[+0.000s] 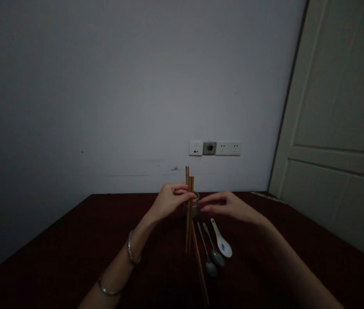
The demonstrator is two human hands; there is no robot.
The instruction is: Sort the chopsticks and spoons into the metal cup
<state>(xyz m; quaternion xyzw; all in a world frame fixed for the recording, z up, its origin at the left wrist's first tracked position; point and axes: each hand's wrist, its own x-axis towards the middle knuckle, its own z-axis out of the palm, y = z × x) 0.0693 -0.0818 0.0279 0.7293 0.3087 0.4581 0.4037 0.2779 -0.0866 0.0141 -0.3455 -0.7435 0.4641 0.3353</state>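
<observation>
One pale wall (130,86) rises behind the small metal cup (195,211), and a panelled door (339,107) stands well to its right. Under the cup we have a dark red table (104,240), its far edge just beyond it.

Our two hands come in from either side of the cup. The left hand (167,201) is closed on the upright chopsticks (190,214), pinching them between thumb and fingers a little above their middle. The right hand (227,204) grips nothing that we can see; its fingers are loosely spread, tips pointing left, just beside the cup's right side. Whether they touch it, we cannot tell.

What matters most to us is how the held chopsticks lie against the cup: their long axis runs nearly straight up and down, their tops above the rim and their lower ends reaching below it in our view, on our side of it. The left hand is the nearer one to them, and the right is nearer the cup's right side.

More chopsticks (200,266) slant toward us from below the cup. To their right lie a white spoon (222,243) with a blue mark and two metal spoons (214,254), handles toward the cup. Smallest, two bracelets (130,247) ring our left arm.
</observation>
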